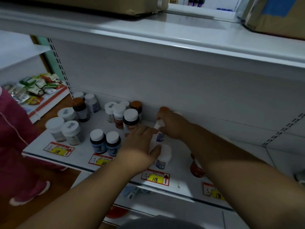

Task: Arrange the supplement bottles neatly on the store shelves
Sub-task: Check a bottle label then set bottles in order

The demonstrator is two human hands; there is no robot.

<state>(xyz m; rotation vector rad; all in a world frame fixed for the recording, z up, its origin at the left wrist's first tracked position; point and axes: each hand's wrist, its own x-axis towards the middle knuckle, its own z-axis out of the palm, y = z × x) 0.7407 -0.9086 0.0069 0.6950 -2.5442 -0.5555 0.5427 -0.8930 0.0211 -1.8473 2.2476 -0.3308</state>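
We see both hands over white store shelf (pixel 79 151). Left hand (pixel 140 144) curled around white-capped bottle (pixel 162 156) near front edge, above price tag (pixel 155 177). Right hand (pixel 171 124) pinches second white-capped bottle (pixel 159 136) just behind. Other supplement bottles (pixel 105 142) grouped upright to left. Red bottle (pixel 196 169) partly hidden under right forearm.

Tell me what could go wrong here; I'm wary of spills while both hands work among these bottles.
The right forearm hangs just over the red bottle and could topple it. The white-capped bottle by the left hand stands near the shelf edge and may get nudged off.
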